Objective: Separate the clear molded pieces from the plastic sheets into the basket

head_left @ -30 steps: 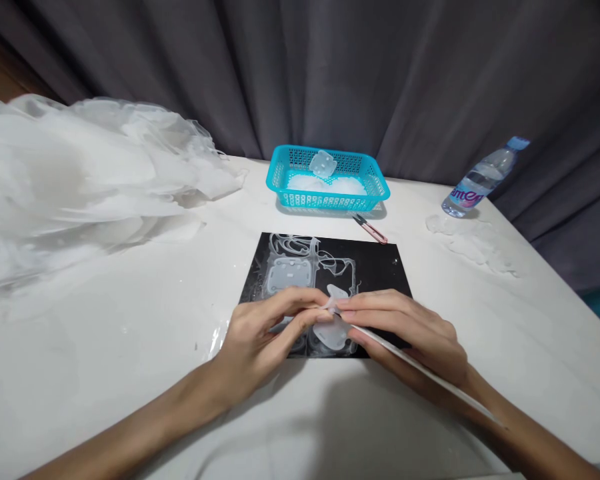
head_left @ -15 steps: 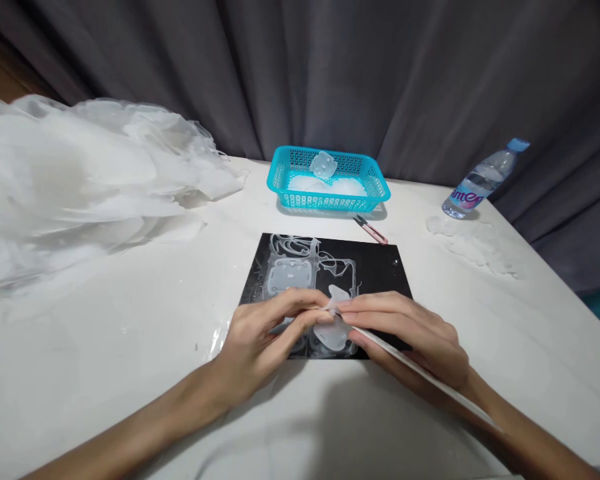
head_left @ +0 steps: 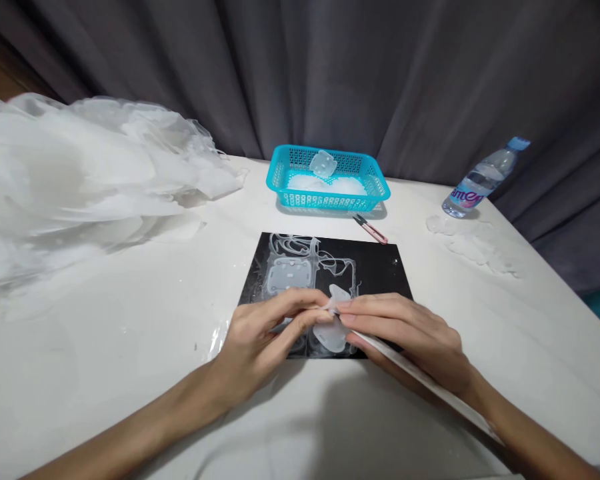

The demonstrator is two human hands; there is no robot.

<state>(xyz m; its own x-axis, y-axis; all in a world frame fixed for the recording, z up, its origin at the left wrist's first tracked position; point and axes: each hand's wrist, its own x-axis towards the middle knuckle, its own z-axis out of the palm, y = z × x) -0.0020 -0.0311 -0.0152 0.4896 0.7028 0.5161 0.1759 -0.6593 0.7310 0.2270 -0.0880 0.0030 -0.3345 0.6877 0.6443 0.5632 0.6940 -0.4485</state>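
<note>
- Left hand: thumb and forefinger pinched nearly closed on translucent film.
- Right hand: fingers and thumb closed about long white strip; fingertips touch film.
- Film: between both hands, above 1 black board.

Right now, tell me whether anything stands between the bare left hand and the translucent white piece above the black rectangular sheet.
Nothing visible does: the bare left hand pinches the translucent white piece directly. The bare right hand touches it from the other side, and the black rectangular sheet lies beneath.
</note>
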